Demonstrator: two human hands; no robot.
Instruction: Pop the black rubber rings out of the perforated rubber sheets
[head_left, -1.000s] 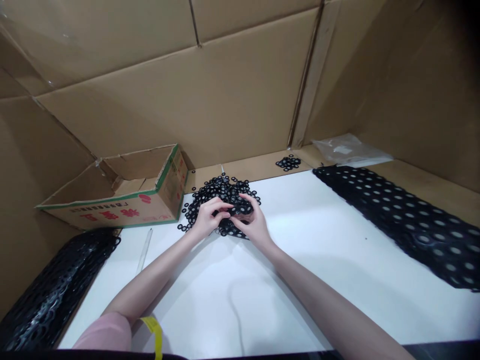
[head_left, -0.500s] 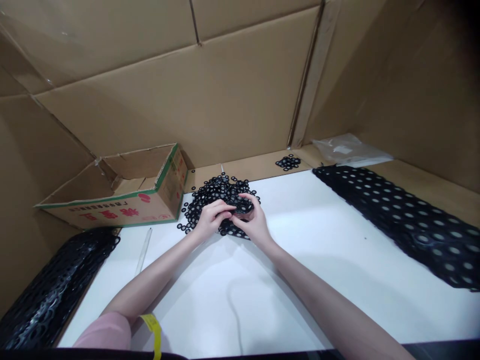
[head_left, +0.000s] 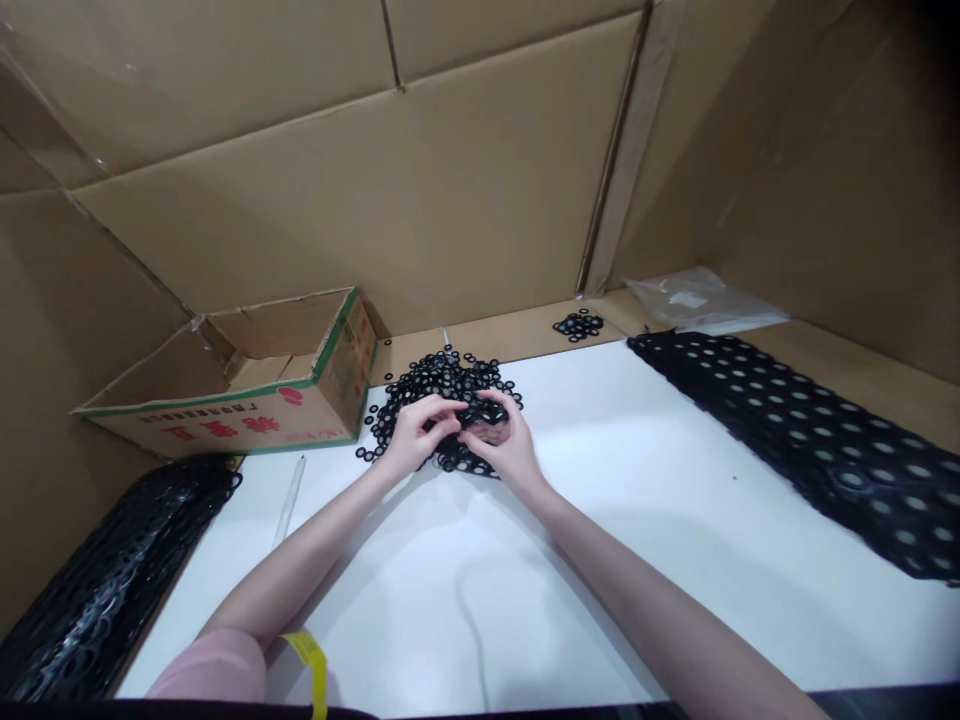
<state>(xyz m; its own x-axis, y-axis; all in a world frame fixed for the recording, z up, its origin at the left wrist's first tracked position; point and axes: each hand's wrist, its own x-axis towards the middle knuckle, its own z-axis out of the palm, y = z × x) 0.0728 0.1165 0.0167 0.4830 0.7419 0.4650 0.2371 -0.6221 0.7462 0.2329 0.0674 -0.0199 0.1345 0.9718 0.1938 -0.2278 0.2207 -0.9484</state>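
Observation:
Small black rings (head_left: 420, 380) lie in a loose heap at the middle of the white tabletop. My left hand (head_left: 416, 438) is at the heap's near side, thumb and fingers curled around black rings. Facing it, my right hand (head_left: 510, 448) curves its thumb and forefinger around the same dark cluster. The fingertips of both hands nearly meet. Which rings each hand grips is hard to make out against the heap. Under the hands shows a flat patch of joined black rings (head_left: 476, 466).
An open cardboard box (head_left: 247, 425) stands left of the heap. A black ringed sheet (head_left: 832, 430) lies at right, and a shiny black bundle (head_left: 112, 580) at left. Farther back are a small ring pile (head_left: 579, 325) and a clear plastic bag (head_left: 705, 298). Cardboard walls (head_left: 487, 200) enclose the table.
The left thumb and forefinger have spread slightly apart, and the left hand has shifted a little to the left. The right hand has barely moved.

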